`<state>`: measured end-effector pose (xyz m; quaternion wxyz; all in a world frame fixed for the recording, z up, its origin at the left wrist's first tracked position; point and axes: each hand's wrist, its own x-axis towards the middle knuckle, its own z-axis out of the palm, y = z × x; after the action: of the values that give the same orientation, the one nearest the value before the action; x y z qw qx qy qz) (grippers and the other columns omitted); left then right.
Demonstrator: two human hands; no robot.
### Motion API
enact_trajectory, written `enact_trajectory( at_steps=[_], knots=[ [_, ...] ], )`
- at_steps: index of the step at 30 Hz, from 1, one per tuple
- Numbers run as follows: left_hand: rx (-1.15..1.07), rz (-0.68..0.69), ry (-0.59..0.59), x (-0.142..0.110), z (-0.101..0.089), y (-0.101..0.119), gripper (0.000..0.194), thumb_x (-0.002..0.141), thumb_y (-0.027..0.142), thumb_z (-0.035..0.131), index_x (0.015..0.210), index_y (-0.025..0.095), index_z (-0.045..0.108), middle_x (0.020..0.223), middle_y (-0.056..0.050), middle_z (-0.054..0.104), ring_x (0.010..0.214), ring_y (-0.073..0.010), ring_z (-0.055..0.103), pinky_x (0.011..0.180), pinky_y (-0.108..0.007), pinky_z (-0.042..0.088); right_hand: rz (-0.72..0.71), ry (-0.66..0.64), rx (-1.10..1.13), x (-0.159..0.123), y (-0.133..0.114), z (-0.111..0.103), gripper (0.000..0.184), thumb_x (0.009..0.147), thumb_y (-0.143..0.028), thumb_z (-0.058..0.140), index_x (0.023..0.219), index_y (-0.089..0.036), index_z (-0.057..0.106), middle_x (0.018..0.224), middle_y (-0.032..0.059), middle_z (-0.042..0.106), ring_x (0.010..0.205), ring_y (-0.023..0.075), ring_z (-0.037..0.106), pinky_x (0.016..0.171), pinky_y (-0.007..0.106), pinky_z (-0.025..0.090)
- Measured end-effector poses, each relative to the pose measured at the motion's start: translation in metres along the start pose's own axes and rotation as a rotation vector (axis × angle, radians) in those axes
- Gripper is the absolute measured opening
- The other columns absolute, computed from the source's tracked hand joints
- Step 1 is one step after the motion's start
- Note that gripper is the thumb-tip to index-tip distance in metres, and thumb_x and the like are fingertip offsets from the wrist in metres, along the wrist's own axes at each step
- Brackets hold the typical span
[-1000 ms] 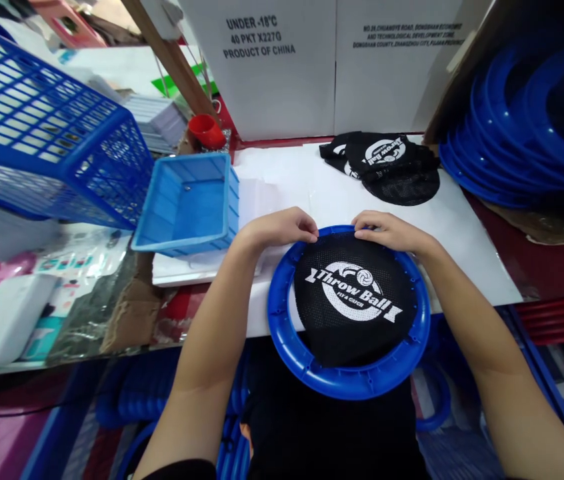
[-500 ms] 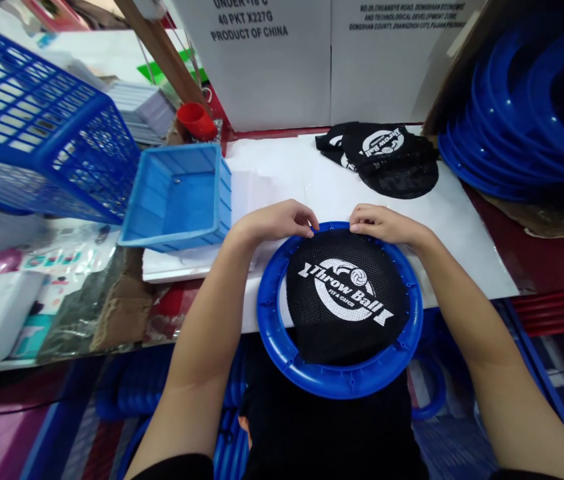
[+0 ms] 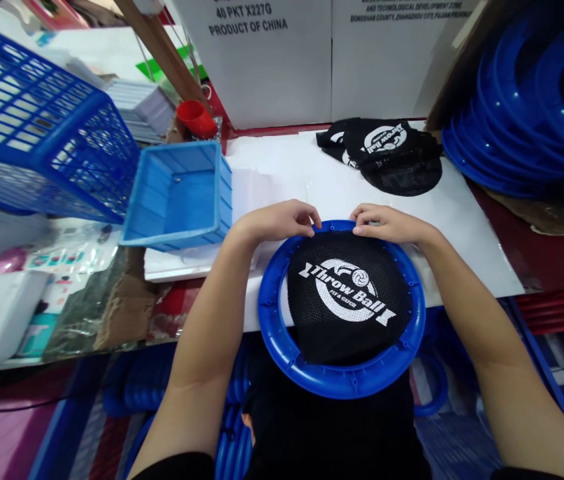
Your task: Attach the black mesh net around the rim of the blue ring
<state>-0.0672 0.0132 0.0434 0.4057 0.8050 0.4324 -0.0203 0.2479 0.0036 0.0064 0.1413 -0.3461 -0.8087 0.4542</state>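
A blue plastic ring (image 3: pixel 307 373) rests at the table's front edge, tilted toward my body. Inside it lies a black mesh disc (image 3: pixel 352 340) printed "Throw Ball", with a gap to the ring along its left side. At the ring's far rim, my left hand (image 3: pixel 289 219) pinches the mesh edge with curled fingers. Just right of it, my right hand (image 3: pixel 385 222) is closed on the same edge, thumb and fingertips against the rim. Between the two hands a short stretch of the rim shows. The fingertips partly hide the mesh edge.
More black mesh discs (image 3: pixel 402 163) lie on the white tabletop behind. Blue rings (image 3: pixel 507 133) are stacked in a box at right. A light blue bin (image 3: pixel 177 193), a red cup (image 3: pixel 197 119) and a blue basket (image 3: pixel 52 127) stand at left. White cartons (image 3: pixel 272 80) form the back.
Hardly anything differs. The view has tipped down slightly; both hands keep their place at the far rim, and the mesh and ring lie as before.
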Motion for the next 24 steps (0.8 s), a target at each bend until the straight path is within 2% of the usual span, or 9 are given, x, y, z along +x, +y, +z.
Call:
enact_trajectory(
  at_steps=[6, 10, 13, 16, 20, 24],
  knots=[
    [0.025, 0.014, -0.021, -0.001, -0.001, 0.000, 0.035, 0.093, 0.035, 0.067, 0.122, 0.021, 0.081, 0.103, -0.008, 0.081, 0.098, -0.0259, 0.074, 0.083, -0.033, 0.055, -0.011, -0.073, -0.016, -0.008, 0.000, -0.011, 0.043, 0.090, -0.068, 0.087, 0.091, -0.026, 0.075, 0.133, 0.0090, 0.073, 0.130, 0.0328, 0.066, 0.124, 0.051, 0.047],
    [0.059, 0.046, -0.021, -0.004, -0.001, 0.003, 0.032, 0.095, 0.033, 0.065, 0.120, 0.021, 0.081, 0.109, -0.008, 0.083, 0.102, -0.0259, 0.075, 0.087, -0.034, 0.055, -0.009, -0.095, -0.011, -0.013, 0.000, -0.012, 0.040, 0.094, -0.066, 0.085, 0.094, -0.026, 0.078, 0.142, 0.0103, 0.073, 0.135, 0.0333, 0.066, 0.128, 0.053, 0.045],
    [0.078, 0.124, 0.054, -0.005, 0.005, 0.012, 0.030, 0.102, 0.034, 0.062, 0.121, 0.020, 0.080, 0.122, -0.010, 0.084, 0.113, -0.0262, 0.075, 0.100, -0.037, 0.056, -0.042, -0.040, -0.007, -0.012, -0.001, -0.006, 0.037, 0.099, -0.063, 0.080, 0.095, -0.026, 0.078, 0.138, 0.0110, 0.076, 0.130, 0.0325, 0.069, 0.124, 0.051, 0.048],
    [0.191, 0.215, 0.148, -0.003, 0.017, 0.023, 0.030, 0.106, 0.039, 0.064, 0.119, 0.019, 0.081, 0.128, -0.014, 0.081, 0.120, -0.0288, 0.074, 0.109, -0.041, 0.054, -0.100, 0.043, -0.008, -0.008, -0.002, 0.002, 0.033, 0.102, -0.058, 0.077, 0.097, -0.026, 0.076, 0.125, 0.0103, 0.080, 0.121, 0.0309, 0.071, 0.115, 0.048, 0.052],
    [0.369, 0.263, 0.204, 0.002, 0.033, 0.032, 0.028, 0.108, 0.038, 0.069, 0.123, 0.017, 0.080, 0.128, -0.017, 0.080, 0.119, -0.0321, 0.074, 0.107, -0.043, 0.055, -0.130, 0.068, -0.039, -0.004, -0.001, 0.008, 0.028, 0.104, -0.053, 0.073, 0.099, -0.026, 0.076, 0.109, 0.0078, 0.079, 0.106, 0.0284, 0.071, 0.105, 0.046, 0.054],
    [0.333, 0.282, 0.229, 0.006, 0.038, 0.032, 0.023, 0.108, 0.028, 0.067, 0.124, 0.018, 0.081, 0.122, -0.015, 0.085, 0.114, -0.0298, 0.076, 0.102, -0.040, 0.055, -0.145, 0.053, -0.075, -0.004, -0.001, 0.009, 0.026, 0.106, -0.050, 0.069, 0.099, -0.026, 0.075, 0.107, 0.0074, 0.075, 0.103, 0.0282, 0.070, 0.103, 0.046, 0.053]
  ],
)
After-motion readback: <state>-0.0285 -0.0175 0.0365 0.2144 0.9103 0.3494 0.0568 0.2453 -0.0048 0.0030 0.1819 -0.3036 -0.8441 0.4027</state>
